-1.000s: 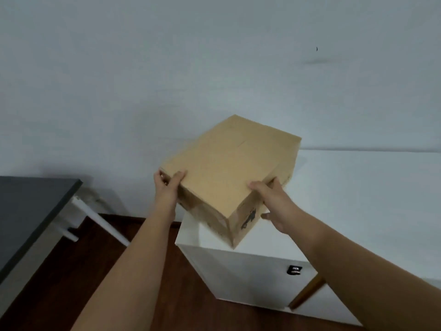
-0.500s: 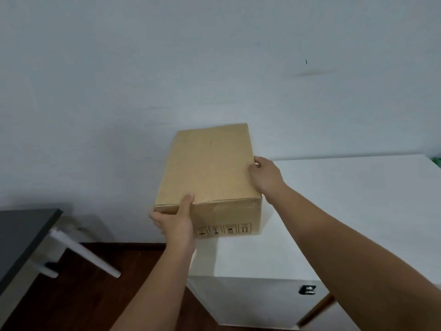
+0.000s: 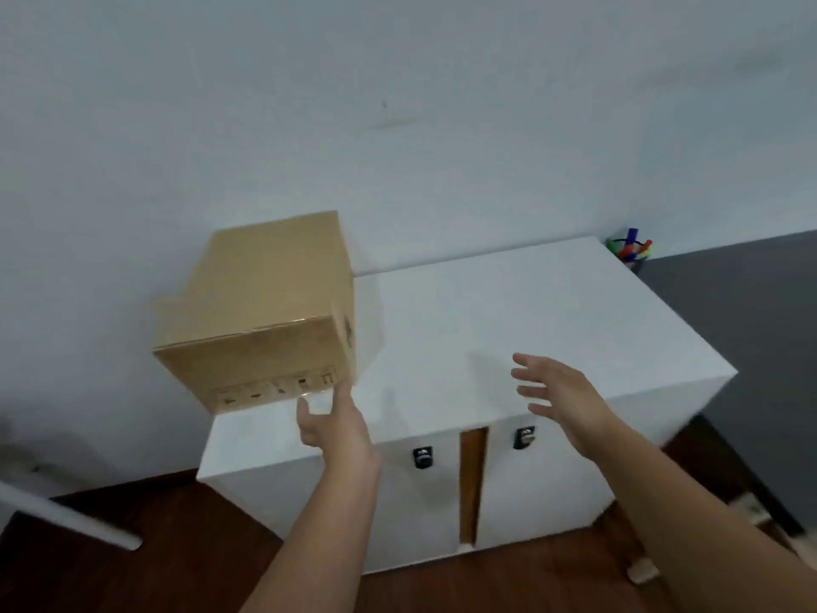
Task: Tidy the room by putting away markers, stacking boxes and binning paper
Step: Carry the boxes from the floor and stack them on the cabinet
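A brown cardboard box (image 3: pixel 261 298) stands on the left end of a white cabinet (image 3: pixel 521 329), against the wall, with its left side past the cabinet's edge. My left hand (image 3: pixel 331 420) is just below the box's front right corner, fingers apart, its fingertips at or near the bottom edge. My right hand (image 3: pixel 559 398) hovers over the cabinet top to the right of the box, fingers spread, holding nothing. A dark cup of coloured markers (image 3: pixel 630 252) stands behind the cabinet's far right corner.
The cabinet has two doors with black latches (image 3: pixel 422 457) and a gap showing wood between them. A dark surface (image 3: pixel 742 311) lies to the right. A white table leg (image 3: pixel 66 515) crosses the brown wooden floor at the lower left.
Both hands have let go of the box, which now stands on the cabinet. My right hand has pulled away to the right and opened. The view has swung right.
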